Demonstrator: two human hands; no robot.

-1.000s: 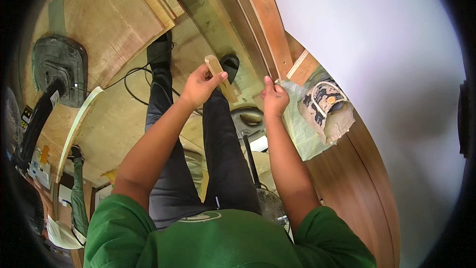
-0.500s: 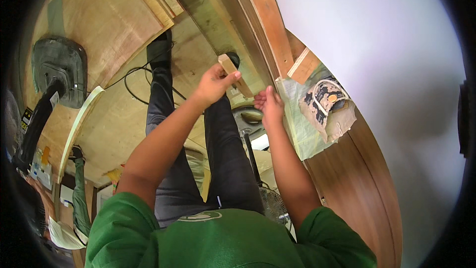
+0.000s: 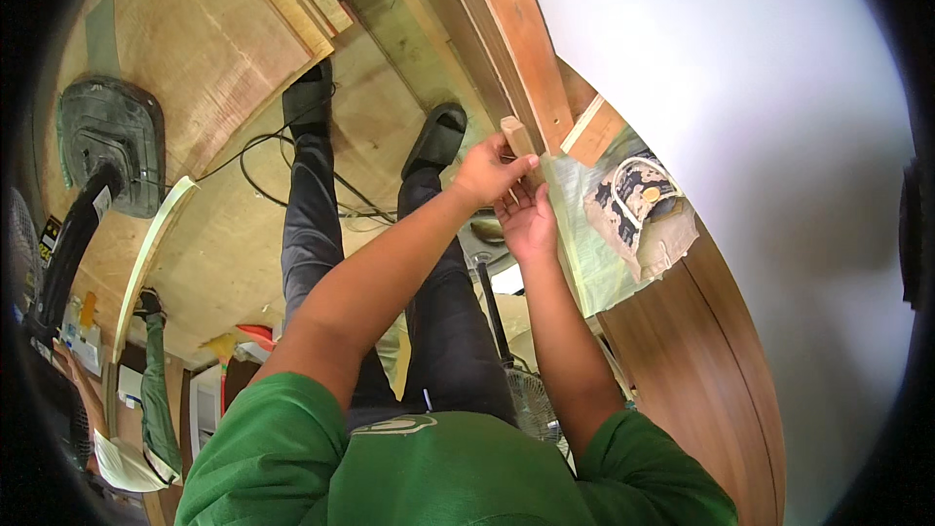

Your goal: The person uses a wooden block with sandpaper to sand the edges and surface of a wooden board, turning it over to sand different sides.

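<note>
My left hand (image 3: 490,171) is closed around a short wooden block (image 3: 519,136), thumb on one side and fingers on the other. The block's upper end sticks out past my fingers, close to the edge of the wooden panel (image 3: 538,78). Just below, my right hand (image 3: 529,226) is turned palm up with its fingers apart and slightly curled. Its fingertips reach the lower end of the block near my left hand; whether they touch it I cannot tell.
To the right, a camouflage-patterned cloth item (image 3: 638,200) lies on pale masking film (image 3: 584,253). A small board piece (image 3: 596,131) sits beside it. Black cables (image 3: 255,170) trail across the plywood floor by my feet. A fan (image 3: 531,399) stands below; another person (image 3: 136,458) is at lower left.
My left hand has carried the wooden block to the right, up to the panel edge. My right hand has turned its palm upward beneath it.
</note>
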